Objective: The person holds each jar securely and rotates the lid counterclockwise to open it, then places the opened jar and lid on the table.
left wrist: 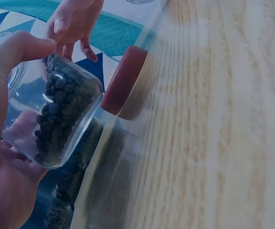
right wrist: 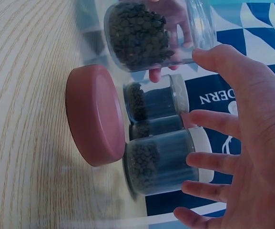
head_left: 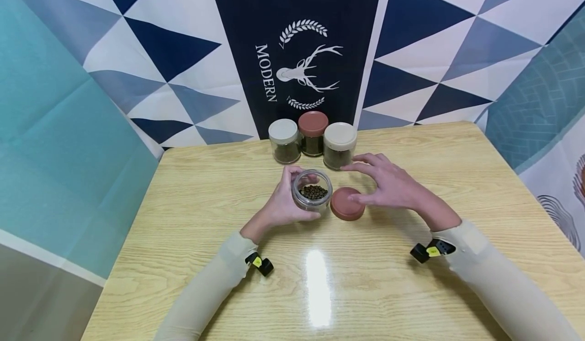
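An uncovered glass jar [head_left: 312, 192] with dark brown pellets [left wrist: 63, 102] inside is gripped by my left hand [head_left: 287, 198], thumb on one side and fingers round the other. In the wrist views its base appears slightly raised off the table. A round red lid [head_left: 347, 204] lies on the wood just right of the jar. Over that lid hovers my right hand [head_left: 388, 182], fingers spread and loosely bent, holding nothing. Its thumb tip is above the lid in the head view, and the right wrist view shows a gap between the fingers and lid [right wrist: 95, 114].
Behind the hands, three closed jars stand together near the table's back edge: one white-lidded [head_left: 284, 140], one red-lidded [head_left: 313, 132] and one cream-lidded [head_left: 339, 145]. A patterned cloth [head_left: 183, 51] hangs behind the wooden table [head_left: 365, 280].
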Available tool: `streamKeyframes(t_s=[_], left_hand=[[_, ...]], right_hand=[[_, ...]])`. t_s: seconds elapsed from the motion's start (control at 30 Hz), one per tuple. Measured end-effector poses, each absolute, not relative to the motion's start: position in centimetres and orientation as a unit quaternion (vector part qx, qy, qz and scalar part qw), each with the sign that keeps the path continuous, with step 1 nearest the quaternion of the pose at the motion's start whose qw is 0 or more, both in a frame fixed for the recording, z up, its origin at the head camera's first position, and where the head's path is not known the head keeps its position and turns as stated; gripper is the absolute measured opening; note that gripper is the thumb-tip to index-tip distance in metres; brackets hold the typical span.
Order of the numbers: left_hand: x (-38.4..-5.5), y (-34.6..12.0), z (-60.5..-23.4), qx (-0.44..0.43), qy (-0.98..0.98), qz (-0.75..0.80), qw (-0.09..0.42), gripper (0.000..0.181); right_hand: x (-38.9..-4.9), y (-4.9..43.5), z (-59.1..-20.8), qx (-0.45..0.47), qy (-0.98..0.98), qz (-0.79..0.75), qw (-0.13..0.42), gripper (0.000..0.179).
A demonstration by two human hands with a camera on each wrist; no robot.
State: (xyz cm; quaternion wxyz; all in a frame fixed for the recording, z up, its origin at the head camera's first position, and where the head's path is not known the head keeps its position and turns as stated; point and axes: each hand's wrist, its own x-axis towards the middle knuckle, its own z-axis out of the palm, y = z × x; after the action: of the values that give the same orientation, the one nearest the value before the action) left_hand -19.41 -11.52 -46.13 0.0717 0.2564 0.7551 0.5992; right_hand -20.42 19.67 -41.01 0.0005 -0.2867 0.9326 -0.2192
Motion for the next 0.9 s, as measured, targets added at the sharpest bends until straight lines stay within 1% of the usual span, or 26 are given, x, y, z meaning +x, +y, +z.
streamKeyframes(t_s=[0.3,0.57,0.9], left_hand=[[-19.52,-11.47,-46.60,0.243,0.765,0.589,0.093,0.100],[-19.56,-11.63,-46.98,0.241,0.805,0.535,0.088,0.103],[-19.70,-11.69,-46.78,0.235,0.820,0.515,0.088,0.102]], right_hand=[[-20.36,19.66,-41.02,-0.287,0.932,-0.222,0.000,0.067],[-20.38,19.70,-41.04,-0.288,0.931,-0.224,0.004,0.066],[-20.44,19.96,-41.17,-0.287,0.931,-0.225,0.000,0.065]])
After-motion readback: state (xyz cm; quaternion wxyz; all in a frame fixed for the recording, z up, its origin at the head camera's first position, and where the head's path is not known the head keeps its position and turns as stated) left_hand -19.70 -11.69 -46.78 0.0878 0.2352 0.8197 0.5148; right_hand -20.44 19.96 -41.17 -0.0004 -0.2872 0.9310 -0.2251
